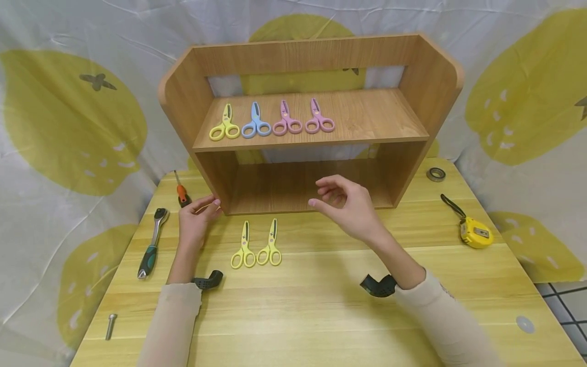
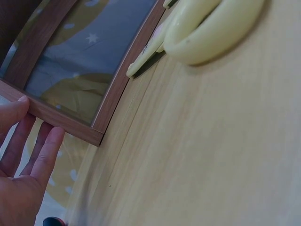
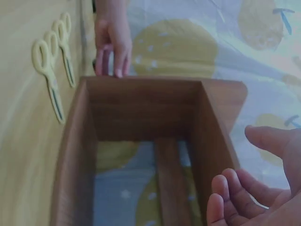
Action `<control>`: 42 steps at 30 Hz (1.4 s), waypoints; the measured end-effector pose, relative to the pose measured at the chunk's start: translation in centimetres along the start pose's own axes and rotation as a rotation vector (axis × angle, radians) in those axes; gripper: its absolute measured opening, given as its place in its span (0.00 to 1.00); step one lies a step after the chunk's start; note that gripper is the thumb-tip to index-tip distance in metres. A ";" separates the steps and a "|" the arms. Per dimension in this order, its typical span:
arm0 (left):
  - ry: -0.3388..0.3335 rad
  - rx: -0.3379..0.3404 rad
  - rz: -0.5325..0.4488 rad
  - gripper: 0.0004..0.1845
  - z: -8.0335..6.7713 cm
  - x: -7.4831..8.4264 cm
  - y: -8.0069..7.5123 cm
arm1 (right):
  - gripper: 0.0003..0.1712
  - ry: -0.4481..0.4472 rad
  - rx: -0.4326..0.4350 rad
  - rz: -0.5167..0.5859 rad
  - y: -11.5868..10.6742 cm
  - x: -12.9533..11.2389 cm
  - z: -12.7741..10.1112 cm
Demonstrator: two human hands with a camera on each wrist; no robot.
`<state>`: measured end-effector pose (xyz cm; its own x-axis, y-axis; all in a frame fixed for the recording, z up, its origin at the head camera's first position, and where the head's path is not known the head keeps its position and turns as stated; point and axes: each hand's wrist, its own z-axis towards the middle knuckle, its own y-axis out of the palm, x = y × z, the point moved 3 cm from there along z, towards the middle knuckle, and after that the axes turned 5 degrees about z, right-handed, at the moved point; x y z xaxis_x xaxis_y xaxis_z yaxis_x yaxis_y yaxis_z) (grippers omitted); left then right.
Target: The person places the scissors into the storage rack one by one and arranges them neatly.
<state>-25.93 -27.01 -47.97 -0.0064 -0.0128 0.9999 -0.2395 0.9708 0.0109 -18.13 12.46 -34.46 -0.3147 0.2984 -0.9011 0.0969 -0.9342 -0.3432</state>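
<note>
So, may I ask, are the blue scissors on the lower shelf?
No, the blue scissors lie on the upper shelf beside yellow scissors.

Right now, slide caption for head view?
Left hand touching a wooden shelf, empty right hand in front; four scissors on the upper board, two yellow scissors on the table.

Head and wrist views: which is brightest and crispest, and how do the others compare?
Head: brightest and crispest, a soft shadow on the table; left wrist: dimmer, wooden shelf edges fairly clear; right wrist: dull and softer, the yellow scissors slightly blurred.
</note>
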 end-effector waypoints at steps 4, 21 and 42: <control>0.001 0.003 -0.002 0.20 0.1 -0.1 0.0 | 0.24 0.042 -0.043 0.040 1.8 1.7 -0.7; -0.003 -0.014 0.033 0.20 0.1 0.1 -0.1 | 0.34 0.185 -0.251 0.080 9.5 7.7 -2.7; 0.021 -0.043 0.040 0.19 0.3 0.1 -0.2 | 0.37 0.246 -0.299 -0.036 13.6 9.9 -2.9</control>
<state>-26.20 -27.30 -47.84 0.0051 0.0308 0.9995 -0.1977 0.9798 -0.0292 -17.16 3.26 -48.88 -0.0903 0.4023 -0.9110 0.3722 -0.8349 -0.4056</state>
